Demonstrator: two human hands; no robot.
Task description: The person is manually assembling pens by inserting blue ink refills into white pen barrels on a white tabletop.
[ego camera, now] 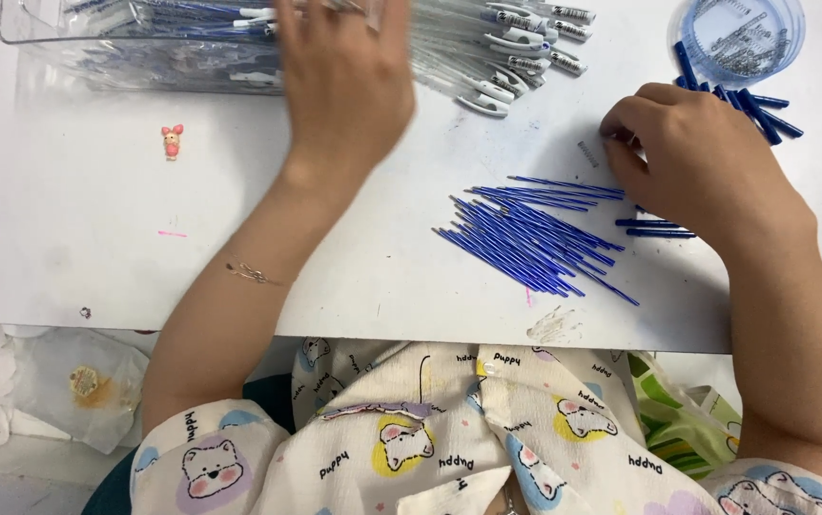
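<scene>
My left hand (346, 91) reached to the top of the frame, fingers stretched out flat over the clear tray (25, 38) of white-and-blue pens (516, 48), though blur kept me from telling whether they gripped one. My right hand (692, 157), upper right, had its fingertips pinched together on something too small to make out, just beside a small metal spring (588, 153). The blue refills (535, 234) lay fanned at centre on the white table (96, 219), dark blue pen tips (759, 107) behind my knuckles.

The left hand (346, 81) is stretched forward, palm down and blurred, while the right hand (692, 157) is curled, fingertips pinched.
</scene>
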